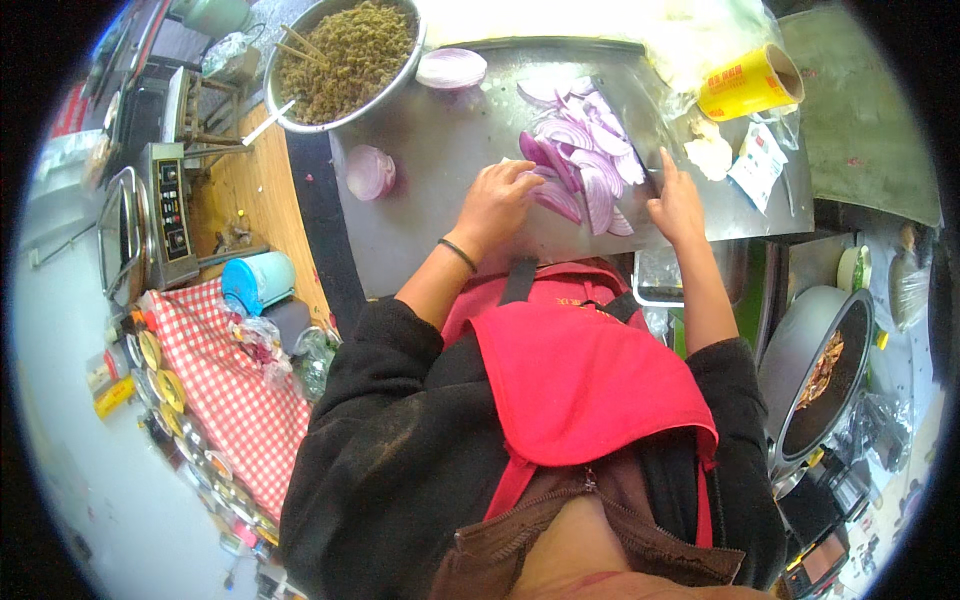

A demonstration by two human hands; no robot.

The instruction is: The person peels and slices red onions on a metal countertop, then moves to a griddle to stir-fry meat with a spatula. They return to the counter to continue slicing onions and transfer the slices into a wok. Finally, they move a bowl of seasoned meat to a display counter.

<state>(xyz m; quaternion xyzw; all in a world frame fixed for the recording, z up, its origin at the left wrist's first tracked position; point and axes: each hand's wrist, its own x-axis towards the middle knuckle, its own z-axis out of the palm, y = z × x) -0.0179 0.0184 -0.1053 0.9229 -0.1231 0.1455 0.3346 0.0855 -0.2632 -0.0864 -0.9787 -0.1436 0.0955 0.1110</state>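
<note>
My left hand (498, 201) presses its curled fingertips on the near left edge of a heap of sliced red onion (592, 154). The pieces are purple and white, some flat and some leaning on one another. My right hand (679, 201) grips a kitchen knife (628, 124), its index finger stretched along the blade. That blade stands along the right side of the slices; the handle is mostly hidden by the hand. Two cut red onion pieces lie apart on the metal worktop (442, 217): one onion half (451, 69) at the back and another onion piece (370, 172) at the left.
A metal basin (268, 97) of brown chopped food with chopsticks stands at the back left. At the right lie a yellow cling film roll (750, 82) and a printed packet (757, 166). Below the worktop's right side sits a deep pot (780, 352); a checked cloth (225, 375) is at left.
</note>
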